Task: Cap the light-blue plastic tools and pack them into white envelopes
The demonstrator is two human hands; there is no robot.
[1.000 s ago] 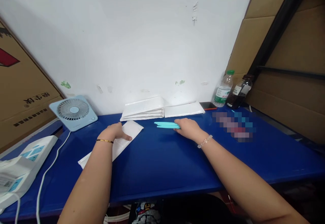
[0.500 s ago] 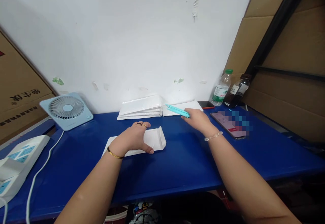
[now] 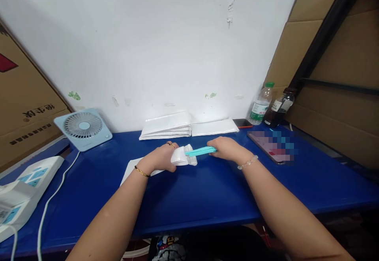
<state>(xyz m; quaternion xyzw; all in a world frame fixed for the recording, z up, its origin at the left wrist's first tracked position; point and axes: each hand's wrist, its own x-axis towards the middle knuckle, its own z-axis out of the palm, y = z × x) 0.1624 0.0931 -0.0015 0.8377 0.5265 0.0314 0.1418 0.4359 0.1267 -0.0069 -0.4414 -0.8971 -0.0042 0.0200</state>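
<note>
My left hand is closed around a white padded envelope, squeezing its sides so the right end bulges. The envelope's other end rests on the blue table under my wrist. Between the fingers of my right hand is a thin bundle of turquoise strips, held level. Its left tip is at the envelope's mouth; how far it reaches inside is hidden. Behind my hands lie a stack of white padded envelopes and a flat white envelope.
A light blue fan and a white power strip with cables are on the left of the blue table. At right are a phone, a dark phone, a water bottle and a dark drink bottle. Cardboard stands on both sides.
My left hand has closed on the envelope and lifted its right end, and the mouth has opened. My right hand has brought the turquoise bundle down and toward me, to that mouth.
</note>
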